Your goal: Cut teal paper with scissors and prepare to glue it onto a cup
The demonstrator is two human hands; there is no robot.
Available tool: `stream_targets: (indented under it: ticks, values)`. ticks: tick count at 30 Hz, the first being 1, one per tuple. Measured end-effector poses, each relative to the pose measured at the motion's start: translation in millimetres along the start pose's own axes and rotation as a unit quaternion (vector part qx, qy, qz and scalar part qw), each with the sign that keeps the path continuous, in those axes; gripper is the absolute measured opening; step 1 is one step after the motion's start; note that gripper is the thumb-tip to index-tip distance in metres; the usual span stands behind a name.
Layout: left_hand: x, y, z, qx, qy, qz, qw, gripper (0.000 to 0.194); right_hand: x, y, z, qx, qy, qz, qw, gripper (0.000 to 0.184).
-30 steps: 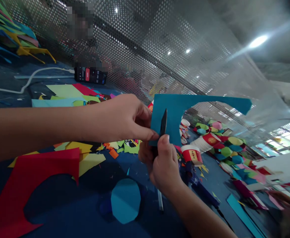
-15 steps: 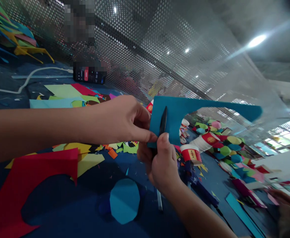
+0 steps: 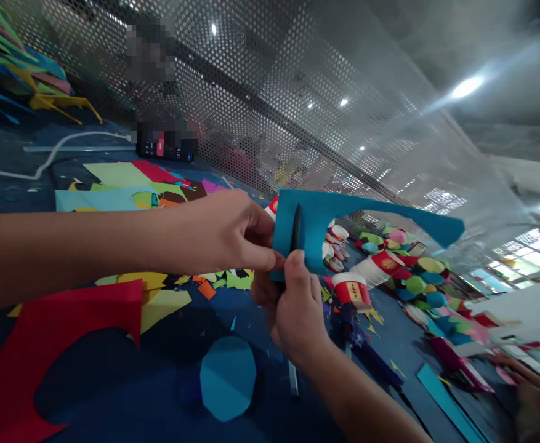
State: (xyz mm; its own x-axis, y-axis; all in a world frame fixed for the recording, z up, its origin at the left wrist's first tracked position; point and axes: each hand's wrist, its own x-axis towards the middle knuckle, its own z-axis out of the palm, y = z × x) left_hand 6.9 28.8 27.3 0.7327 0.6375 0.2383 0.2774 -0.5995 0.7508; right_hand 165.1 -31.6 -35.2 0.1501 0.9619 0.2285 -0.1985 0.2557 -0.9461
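My left hand (image 3: 226, 231) pinches the lower left edge of a teal paper sheet (image 3: 343, 215) that has a curved piece cut out of it and is held upright above the table. My right hand (image 3: 297, 304) is closed around black scissors (image 3: 295, 227), whose blade stands up against the sheet's near face. A teal many-sided paper cutout (image 3: 228, 376) lies on the dark blue table (image 3: 112, 394) just below my hands.
A red sheet (image 3: 52, 344) with a cutout lies at lower left, with yellow and green scraps beyond it. Red paper cups (image 3: 353, 289) and coloured paper discs (image 3: 417, 277) crowd the right. A perforated metal screen (image 3: 274, 92) rises behind. A phone (image 3: 165, 144) and white cable (image 3: 52, 154) lie far left.
The teal sheet has tilted, its right tip dropping lower. Both hands keep their grip and have shifted slightly left.
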Motion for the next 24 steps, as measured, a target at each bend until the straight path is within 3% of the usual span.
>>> stream_targets:
  ticks: [6,12,18,24]
  values:
    - [-1,3,-1.6,-0.006,0.016,0.011,1.000,0.026,1,1,0,-0.008,0.024,0.013,1.000,0.057]
    - [-9,21,-3.2,-0.011,-0.006,-0.057,0.998,0.023,1,1,-4,-0.049,0.048,-0.008,0.998,0.053]
    - [-14,33,-5.6,0.004,-0.004,-0.084,0.996,0.021,3,1,-7,-0.054,0.056,-0.010,0.997,0.047]
    - [-14,34,-7.1,0.016,-0.021,-0.106,0.994,0.018,2,5,-13,-0.064,0.018,0.000,0.998,0.045]
